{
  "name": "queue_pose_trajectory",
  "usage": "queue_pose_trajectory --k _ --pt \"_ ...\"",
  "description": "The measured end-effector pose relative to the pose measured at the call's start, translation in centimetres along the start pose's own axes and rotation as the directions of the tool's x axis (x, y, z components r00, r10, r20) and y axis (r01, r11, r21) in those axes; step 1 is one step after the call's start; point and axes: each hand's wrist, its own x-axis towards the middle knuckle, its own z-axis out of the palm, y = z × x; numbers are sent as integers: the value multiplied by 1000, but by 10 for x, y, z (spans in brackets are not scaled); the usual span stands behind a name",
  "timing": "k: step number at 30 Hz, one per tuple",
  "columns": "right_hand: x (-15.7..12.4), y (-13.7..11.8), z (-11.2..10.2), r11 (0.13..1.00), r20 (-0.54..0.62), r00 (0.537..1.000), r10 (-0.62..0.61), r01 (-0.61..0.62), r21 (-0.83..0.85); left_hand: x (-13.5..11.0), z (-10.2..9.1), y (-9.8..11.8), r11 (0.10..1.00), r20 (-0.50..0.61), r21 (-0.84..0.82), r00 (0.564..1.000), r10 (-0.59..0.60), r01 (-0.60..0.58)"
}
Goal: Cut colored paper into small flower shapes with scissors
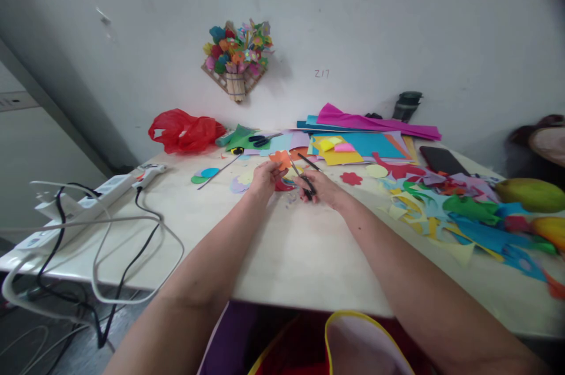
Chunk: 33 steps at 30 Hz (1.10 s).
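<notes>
Between the thumb and fingers of my left hand [265, 180] is a piece of orange paper [281, 159] with a scalloped edge. My right hand [324, 188] is closed around the dark handles of a pair of scissors [308, 189]. The scissor blades point up and away, close to the orange paper; whether they touch it I cannot tell. Under and beside the hands lie several paper discs [241, 183] in pale colours. A red paper flower [351, 178] rests to the right of my right hand.
Paper scraps [424, 210] cover the right side, near a dark phone [444, 161] and yellow-green fruit [529, 195]. Coloured sheets [379, 144], dark-handled scissors [259, 140] and a red plastic bag [185, 130] lie at the back. A power strip [95, 201] with loose cables runs along the left.
</notes>
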Motion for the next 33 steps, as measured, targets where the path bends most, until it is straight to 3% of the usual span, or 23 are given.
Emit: queue_pose_trajectory --k 33 --pt "7 7 1 1000 -15 1000 -7 7 18 -8 8 0 998 -46 -65 999 -8 5"
